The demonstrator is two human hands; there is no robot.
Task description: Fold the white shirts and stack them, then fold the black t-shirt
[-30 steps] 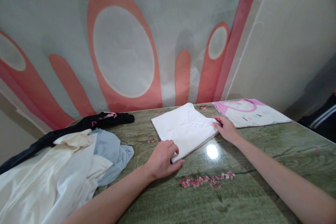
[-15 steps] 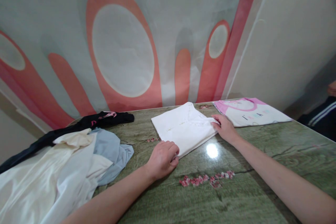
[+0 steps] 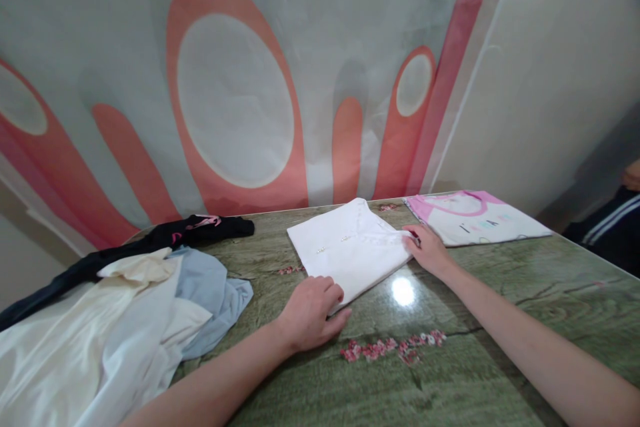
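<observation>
A white shirt (image 3: 350,253), folded into a flat rectangle with its V-shaped neckline on top, lies on the table in front of me. At its near left corner rests my left hand (image 3: 315,312), open, the thumb apart from the fingers and the fingertips touching the cloth's edge. My right hand (image 3: 426,250) pinches the shirt's right corner by the neckline. Just beyond that hand lies a folded pink and white T-shirt (image 3: 480,220) with lettering across its front.
On the left, cream and white clothes (image 3: 100,340) lie heaped with a light blue garment (image 3: 210,300) and a black garment (image 3: 170,233). The wood-patterned tabletop (image 3: 380,387) meets a painted wall (image 3: 320,147). A person's dark striped sleeve (image 3: 610,227) shows at the far right.
My left hand has loosened, its thumb now spread away from the shirt's corner. My right hand keeps its pinch on the right corner. The view has shifted slightly.
</observation>
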